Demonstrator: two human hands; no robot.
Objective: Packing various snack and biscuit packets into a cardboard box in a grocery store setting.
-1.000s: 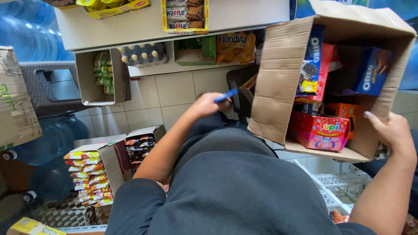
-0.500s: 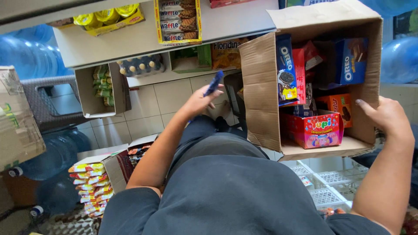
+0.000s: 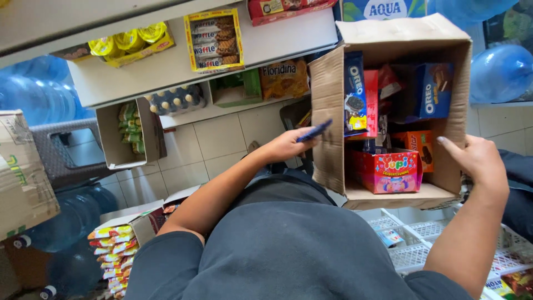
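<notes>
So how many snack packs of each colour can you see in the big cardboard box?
Blue packs: 2
Red packs: 2
Orange box: 1
Pink box: 1
Total: 6 showing in the cardboard box

The cardboard box (image 3: 327, 111) is brown and open, its mouth turned toward the camera, with 1 flap raised at the far edge and another low at the near edge. It is packed with blue, red and orange snack packets and a pink candy carton at the front. The blue pen (image 3: 313, 131) is slim, tilted, and lies against the box's left outer wall.
</notes>
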